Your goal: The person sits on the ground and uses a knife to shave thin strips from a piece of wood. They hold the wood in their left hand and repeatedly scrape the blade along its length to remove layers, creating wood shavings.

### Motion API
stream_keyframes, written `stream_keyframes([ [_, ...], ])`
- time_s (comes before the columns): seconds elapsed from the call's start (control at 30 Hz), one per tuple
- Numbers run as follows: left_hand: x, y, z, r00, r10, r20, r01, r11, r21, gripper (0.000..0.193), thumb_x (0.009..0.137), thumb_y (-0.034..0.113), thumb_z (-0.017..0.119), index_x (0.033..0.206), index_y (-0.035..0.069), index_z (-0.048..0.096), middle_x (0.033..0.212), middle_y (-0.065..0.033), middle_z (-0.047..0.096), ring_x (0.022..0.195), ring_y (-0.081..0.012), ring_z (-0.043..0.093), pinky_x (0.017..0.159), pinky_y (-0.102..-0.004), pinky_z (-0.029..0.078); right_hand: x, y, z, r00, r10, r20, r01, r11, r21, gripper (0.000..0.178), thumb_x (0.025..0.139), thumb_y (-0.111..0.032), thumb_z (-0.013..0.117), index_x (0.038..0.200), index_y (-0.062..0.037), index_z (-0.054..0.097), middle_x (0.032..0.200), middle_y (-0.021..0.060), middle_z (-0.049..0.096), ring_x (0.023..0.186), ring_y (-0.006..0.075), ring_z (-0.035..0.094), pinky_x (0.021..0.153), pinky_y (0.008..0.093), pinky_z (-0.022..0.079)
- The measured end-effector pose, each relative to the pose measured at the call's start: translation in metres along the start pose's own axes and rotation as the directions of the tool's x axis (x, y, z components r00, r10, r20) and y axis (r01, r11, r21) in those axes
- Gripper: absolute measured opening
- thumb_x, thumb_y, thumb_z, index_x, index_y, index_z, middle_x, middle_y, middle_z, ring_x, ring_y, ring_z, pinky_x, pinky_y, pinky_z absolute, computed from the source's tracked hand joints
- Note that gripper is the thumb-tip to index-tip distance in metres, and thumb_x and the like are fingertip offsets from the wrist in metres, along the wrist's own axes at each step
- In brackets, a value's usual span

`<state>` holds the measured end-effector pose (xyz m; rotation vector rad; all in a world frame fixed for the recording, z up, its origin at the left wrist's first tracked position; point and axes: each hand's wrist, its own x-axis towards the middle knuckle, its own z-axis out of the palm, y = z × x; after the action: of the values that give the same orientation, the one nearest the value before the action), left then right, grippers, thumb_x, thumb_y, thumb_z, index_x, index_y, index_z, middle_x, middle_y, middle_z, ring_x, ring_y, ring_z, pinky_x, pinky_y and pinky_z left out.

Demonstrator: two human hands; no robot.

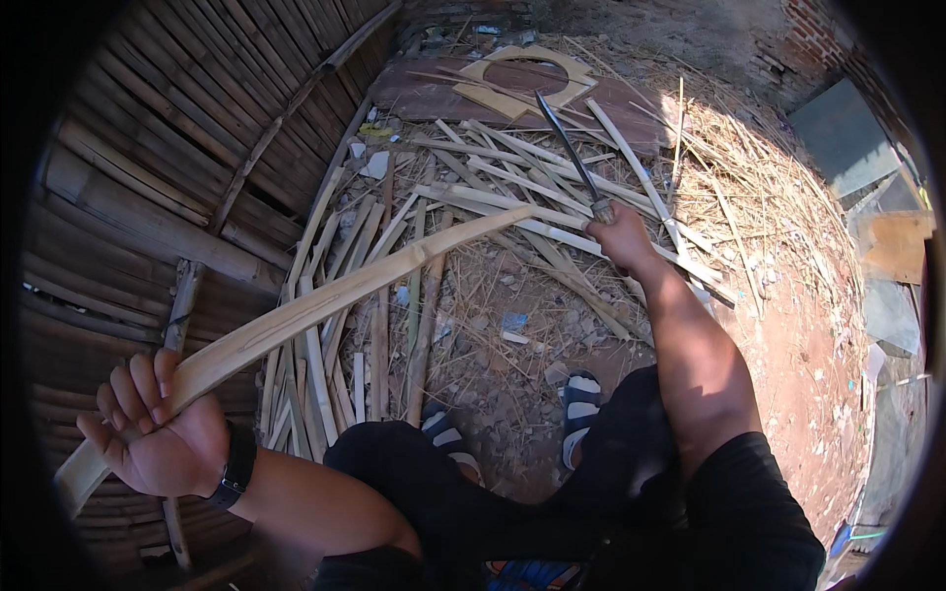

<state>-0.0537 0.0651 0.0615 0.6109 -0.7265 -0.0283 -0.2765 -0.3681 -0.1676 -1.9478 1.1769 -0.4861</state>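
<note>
My left hand (163, 433), with a black band at the wrist, has its fingers curled over the lower end of a long, pale split bamboo strip (325, 300). The strip slants up and away to the right, and its far tip lies over the middle of the scene. In my right hand (623, 238) is the handle of a long-bladed machete (567, 143). Its dark, narrow blade points away and slightly left. The blade is apart from the strip, whose tip ends short of my right hand.
Split bamboo strips (340, 281) lie in a loose heap beside a woven bamboo wall (148, 197), with more beyond (512, 163). A board with a round hole (478, 69) rests on a reddish panel (404, 91). Flat sheets (843, 133) lean at the right. My sandals (581, 409) stand on the littered ground.
</note>
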Motion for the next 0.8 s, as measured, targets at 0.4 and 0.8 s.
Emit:
stream_keyframes([
  [0.4, 0.011, -0.083, 0.0, 0.898, -0.052, -0.437, 0.181, 0.949, 0.26, 0.038, 0.099, 0.042, 0.049, 0.074, 0.015, 0.039, 0.056, 0.004, 0.027, 0.05, -0.0084, 0.028, 0.053, -0.0254, 0.03, -0.135, -0.131, 0.134, 0.829, -0.294, 0.476, 0.177, 0.945, 0.274, 0.042, 0.084, -0.028, 0.07, 0.106, 0.0041, 0.056, 0.069, 0.0136, 0.062, 0.058, 0.0247, 0.063, 0.06, 0.0383, 0.05],
  [0.8, 0.014, -0.087, -0.029, 0.824, 0.045, -0.565, 0.18, 0.924, 0.336, 0.039, 0.099, 0.043, 0.047, 0.074, 0.016, 0.035, 0.058, 0.0032, 0.024, 0.049, -0.0106, 0.025, 0.051, -0.0262, 0.028, -0.192, -0.09, 0.216, 0.879, -0.111, 0.463, 0.043, 0.987, 0.155, 0.045, 0.077, -0.02, 0.067, 0.114, 0.0033, 0.054, 0.081, 0.0269, 0.064, 0.083, 0.0436, 0.065, 0.076, 0.0497, 0.051],
])
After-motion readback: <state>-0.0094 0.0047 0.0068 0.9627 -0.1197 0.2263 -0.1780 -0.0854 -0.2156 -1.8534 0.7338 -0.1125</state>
